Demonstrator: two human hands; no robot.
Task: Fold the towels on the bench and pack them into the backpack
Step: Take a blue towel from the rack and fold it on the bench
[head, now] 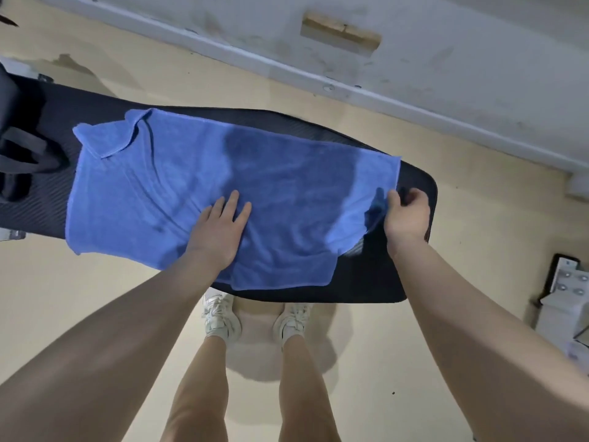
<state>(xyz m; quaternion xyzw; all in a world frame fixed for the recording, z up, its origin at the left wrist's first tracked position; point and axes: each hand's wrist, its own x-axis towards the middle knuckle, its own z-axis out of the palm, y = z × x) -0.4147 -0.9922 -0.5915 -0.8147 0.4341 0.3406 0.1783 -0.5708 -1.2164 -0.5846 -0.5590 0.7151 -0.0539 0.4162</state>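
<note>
A blue towel (178,186) lies spread across the black padded bench (411,275), its far left corner folded over and its near edge hanging over the bench's front. My left hand (220,228) presses flat on the towel near its middle, fingers straight. My right hand (406,215) pinches the towel's right edge, which is lifted slightly off the bench. A dark backpack (19,148) with grey straps sits on the bench's left end, mostly cut off by the frame.
The bench stands on a beige floor in front of a stained white wall (414,59) with a skirting board. My legs and white shoes (220,317) are just before the bench. White equipment (561,301) stands at the right edge.
</note>
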